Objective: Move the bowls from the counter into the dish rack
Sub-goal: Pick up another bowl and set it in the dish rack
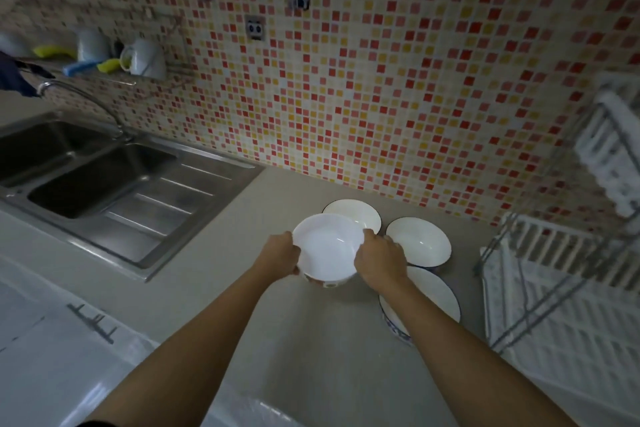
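A white bowl [327, 246] is held just above the grey counter [242, 288], tilted slightly toward me. My left hand [278, 253] grips its left rim and my right hand [379, 258] grips its right rim. Three more white bowls rest on the counter: one behind [360, 213], one to the right [420, 241], and a blue-rimmed one [436, 298] partly hidden under my right forearm. The white dish rack [561, 305] with a metal frame stands at the right.
A steel double sink [104, 180] with a drainboard and a tap [86, 97] lies at the left. A wall shelf holds a mug [143, 57] and sponges. The mosaic tile wall [346, 80] backs the counter. A glossy white surface [69, 357] lies at the near left.
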Tool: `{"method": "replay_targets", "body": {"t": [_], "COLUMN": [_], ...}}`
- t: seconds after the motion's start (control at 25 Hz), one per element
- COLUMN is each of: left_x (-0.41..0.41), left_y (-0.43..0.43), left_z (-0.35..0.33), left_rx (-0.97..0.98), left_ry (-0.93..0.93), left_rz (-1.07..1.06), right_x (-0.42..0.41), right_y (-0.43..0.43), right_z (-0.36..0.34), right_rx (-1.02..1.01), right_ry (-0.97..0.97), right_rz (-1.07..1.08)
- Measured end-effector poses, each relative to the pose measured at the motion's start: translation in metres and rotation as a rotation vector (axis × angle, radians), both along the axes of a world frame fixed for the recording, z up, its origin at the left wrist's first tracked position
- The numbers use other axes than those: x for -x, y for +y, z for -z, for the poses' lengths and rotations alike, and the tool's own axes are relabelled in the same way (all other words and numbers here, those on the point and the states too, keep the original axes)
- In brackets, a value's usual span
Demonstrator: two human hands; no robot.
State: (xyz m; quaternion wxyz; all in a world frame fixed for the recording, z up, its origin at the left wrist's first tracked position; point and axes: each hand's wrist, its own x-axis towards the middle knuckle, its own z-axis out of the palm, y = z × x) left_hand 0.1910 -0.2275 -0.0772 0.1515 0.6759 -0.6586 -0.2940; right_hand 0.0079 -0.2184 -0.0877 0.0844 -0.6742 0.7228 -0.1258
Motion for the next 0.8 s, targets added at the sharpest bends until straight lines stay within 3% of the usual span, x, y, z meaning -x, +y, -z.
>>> {"method": "replay_targets", "body": {"t": [0.16, 0.4, 0.68, 0.8], "left_x": [0.014, 0.081, 0.194, 0.233], "left_y": [0.008, 0.034, 0.079, 0.094], "left_z": [-0.092, -0.209, -0.278, -0.295], "left_rx": [0.182, 0.429, 0.552, 0.742], "left_ry": [0.100, 0.233, 0.295, 0.173], "left_rz": [0.007, 0.131, 0.273, 0.294], "right_x": [0.017, 0.066, 0.175, 0.222], "right_y": [0.018, 0.062, 0.128, 0.161], "right_z": [-0.075, -0.181, -0.266, -0.284], "right_rx": [0.128, 0.278, 0.436, 0.458], "right_ry": [-0.471, -1.014, -1.187, -1.060], "right_rz": [0.113, 0.091, 0.133, 0.110]}}
